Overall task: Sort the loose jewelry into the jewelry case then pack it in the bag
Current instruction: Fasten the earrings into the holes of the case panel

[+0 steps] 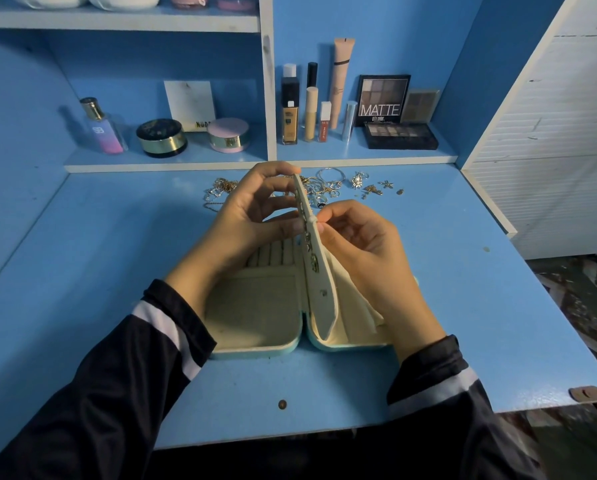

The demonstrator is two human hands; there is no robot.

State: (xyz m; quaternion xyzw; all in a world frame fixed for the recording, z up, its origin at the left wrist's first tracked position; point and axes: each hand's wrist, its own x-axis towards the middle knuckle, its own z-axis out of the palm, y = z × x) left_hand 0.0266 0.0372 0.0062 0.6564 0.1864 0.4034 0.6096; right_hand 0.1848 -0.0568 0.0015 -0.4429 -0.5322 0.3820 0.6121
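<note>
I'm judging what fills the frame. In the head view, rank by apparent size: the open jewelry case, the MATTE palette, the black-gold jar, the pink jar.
1. jewelry case, also nearest the camera.
2. MATTE palette.
3. black-gold jar and pink jar look nearly alike, so unranked.

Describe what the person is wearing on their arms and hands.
Both arms wear long black sleeves, the left sleeve and right sleeve each crossed by a white band near a black cuff. The left hand and right hand are bare, without gloves.
</note>
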